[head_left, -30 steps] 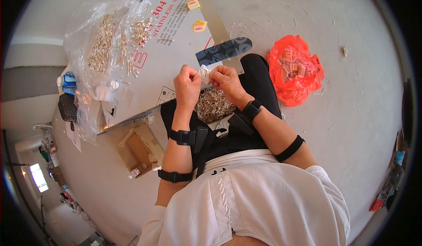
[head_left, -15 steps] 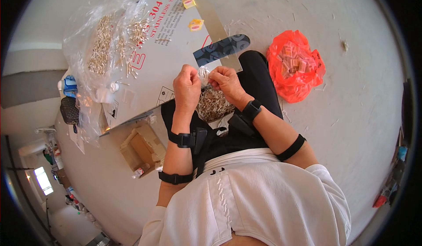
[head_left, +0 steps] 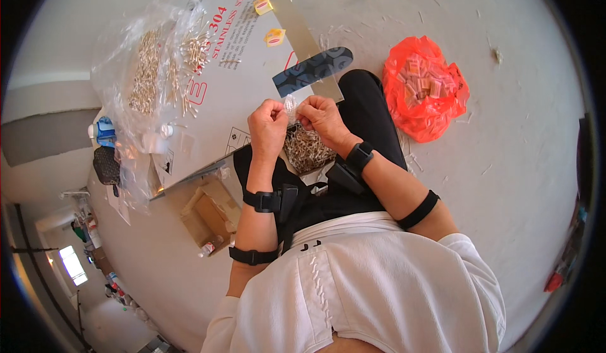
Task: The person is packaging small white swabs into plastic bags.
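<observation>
A small clear plastic bag (head_left: 290, 105) with white-tipped cotton swabs inside is held up between my hands. My left hand (head_left: 267, 129) is closed in a pinch at its left side. On the other side, my right hand (head_left: 324, 121) pinches the bag with thumb and fingers. Below them, between my legs, lies a heap of loose cotton swabs (head_left: 308, 148) in a container mostly hidden by my arms and legs. More cotton swabs (head_left: 146, 69) fill a large clear bag (head_left: 120, 56) at the left of the table, and some spill out of it.
The table (head_left: 211, 125) carries two small yellow boxes (head_left: 263, 5) and a dark patterned strip (head_left: 315, 69) at its edge. An orange-red bag (head_left: 423, 122) of small packs sits right of my leg. A cardboard box (head_left: 205, 214) stands lower left, and stray swabs litter the floor.
The view has turned slightly, so the table and floor items appear shifted. Both hands keep their pinch on the small bag, with only a slight movement of the fingers.
</observation>
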Tool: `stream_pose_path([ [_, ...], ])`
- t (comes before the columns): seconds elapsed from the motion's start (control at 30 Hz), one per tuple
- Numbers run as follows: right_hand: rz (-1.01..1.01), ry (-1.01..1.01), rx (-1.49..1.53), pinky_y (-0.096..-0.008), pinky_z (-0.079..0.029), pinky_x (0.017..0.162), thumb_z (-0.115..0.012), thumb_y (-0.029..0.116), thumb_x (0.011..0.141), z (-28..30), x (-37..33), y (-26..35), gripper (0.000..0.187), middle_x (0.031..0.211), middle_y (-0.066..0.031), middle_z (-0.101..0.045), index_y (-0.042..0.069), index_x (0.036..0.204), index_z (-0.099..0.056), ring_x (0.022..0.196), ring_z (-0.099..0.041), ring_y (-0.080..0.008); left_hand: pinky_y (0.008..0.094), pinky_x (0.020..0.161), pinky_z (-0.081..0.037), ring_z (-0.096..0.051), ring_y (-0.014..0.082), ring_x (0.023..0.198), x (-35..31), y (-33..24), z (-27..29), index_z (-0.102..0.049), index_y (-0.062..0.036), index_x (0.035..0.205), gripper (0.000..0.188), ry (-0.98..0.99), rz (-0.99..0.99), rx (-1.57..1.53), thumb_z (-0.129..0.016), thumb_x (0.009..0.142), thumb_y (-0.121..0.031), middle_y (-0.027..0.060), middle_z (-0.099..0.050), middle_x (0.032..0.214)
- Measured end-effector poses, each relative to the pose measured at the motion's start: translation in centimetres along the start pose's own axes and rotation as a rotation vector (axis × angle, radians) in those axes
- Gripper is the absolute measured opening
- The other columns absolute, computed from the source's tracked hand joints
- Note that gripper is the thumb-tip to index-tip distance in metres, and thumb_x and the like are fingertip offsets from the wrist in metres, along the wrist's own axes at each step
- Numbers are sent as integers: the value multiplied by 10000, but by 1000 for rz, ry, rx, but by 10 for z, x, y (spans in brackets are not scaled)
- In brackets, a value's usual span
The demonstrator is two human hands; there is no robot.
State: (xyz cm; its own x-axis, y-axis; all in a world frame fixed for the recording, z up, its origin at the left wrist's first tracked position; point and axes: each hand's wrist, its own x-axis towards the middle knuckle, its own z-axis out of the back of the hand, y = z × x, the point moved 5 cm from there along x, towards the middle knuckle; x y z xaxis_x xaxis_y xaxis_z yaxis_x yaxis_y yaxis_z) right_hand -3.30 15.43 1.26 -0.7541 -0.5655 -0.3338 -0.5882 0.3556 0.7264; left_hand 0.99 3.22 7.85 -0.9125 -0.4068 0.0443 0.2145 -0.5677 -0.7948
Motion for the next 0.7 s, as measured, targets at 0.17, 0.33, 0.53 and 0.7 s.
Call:
stream_pose_path([
  [0.17, 127, -39, -112, -230, -419, 494, -620, 46, 823, 3, 2, 3, 113, 651, -44, -583, -1, 732, -574, 555, -525, -89, 211, 522, -438, -538, 51, 574, 1, 9, -1, -596, 14, 798, 33, 28, 59, -3, -597, 829, 4, 4, -607, 680],
  [0.33, 161, -99, -209, -243, -431, 479, -653, 21, 770, 7, 3, 4, 103, 642, -37, -568, -9, 737, -560, 553, -528, -97, 213, 497, -453, -565, 71, 563, -1, 15, -3, -584, 6, 814, 29, 19, 112, -109, -601, 836, -4, 21, -607, 683],
  [0.53, 83, -70, 5, -230, -425, 498, -641, -9, 790, 3, -1, 7, 68, 695, -33, -582, -13, 808, -575, 570, -532, -91, 209, 499, -469, -575, 65, 568, 0, 15, -5, -597, 11, 833, 17, 4, 143, -206, -601, 838, -5, 27, -626, 712],
  [0.7, 108, -52, -24, -207, -403, 499, -630, 11, 829, 1, -1, 9, 56, 695, -19, -589, -11, 868, -596, 557, -516, -74, 204, 503, -470, -573, 59, 569, 1, 11, -8, -613, 17, 866, 35, 44, 165, -236, -605, 835, 3, 27, -635, 735],
])
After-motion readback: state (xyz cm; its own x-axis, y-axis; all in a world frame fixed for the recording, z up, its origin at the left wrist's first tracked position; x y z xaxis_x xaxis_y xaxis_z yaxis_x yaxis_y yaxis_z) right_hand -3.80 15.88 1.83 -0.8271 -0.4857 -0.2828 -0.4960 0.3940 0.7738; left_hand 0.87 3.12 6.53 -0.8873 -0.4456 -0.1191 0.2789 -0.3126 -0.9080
